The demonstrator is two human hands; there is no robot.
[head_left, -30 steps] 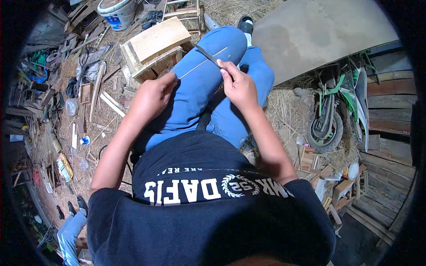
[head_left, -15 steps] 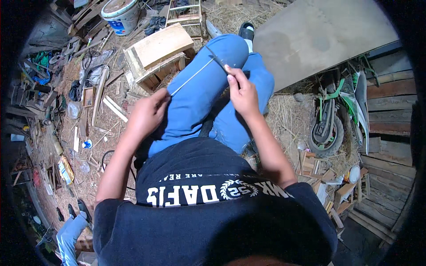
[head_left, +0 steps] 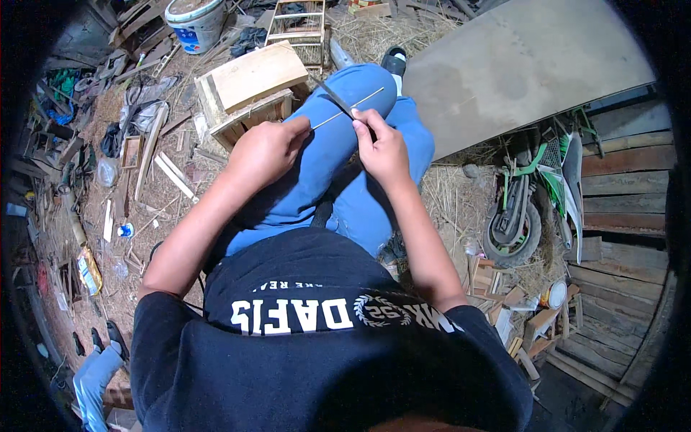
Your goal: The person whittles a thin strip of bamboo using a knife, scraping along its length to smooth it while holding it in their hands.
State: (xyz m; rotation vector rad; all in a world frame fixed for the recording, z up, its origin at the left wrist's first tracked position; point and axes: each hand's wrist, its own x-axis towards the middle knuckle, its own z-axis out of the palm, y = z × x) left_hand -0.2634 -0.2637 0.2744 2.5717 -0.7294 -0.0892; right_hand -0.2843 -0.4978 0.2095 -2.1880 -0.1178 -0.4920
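Note:
Over my bent knee in blue trousers (head_left: 317, 169), my left hand (head_left: 270, 150) is closed on a thin pale stick (head_left: 368, 98). The stick slants up and to the right past the knee. My right hand (head_left: 381, 145) grips a knife (head_left: 331, 93) by its handle end, most of which the fingers hide. Its dark blade points up and left and crosses the stick just beyond my right fingertips. Blade and stick appear to touch there.
A wooden box with a plank on top (head_left: 259, 78) stands left of my knee, near a white bucket (head_left: 196, 25) and a small ladder (head_left: 296, 32). A large flat board (head_left: 518, 65) lies at right, beside a green motorbike (head_left: 529, 194). Another person's legs (head_left: 101, 378) show lower left.
My left hand has moved right and up, closer to my right hand. More of the stick now extends beyond the knife. The knife has shifted slightly left.

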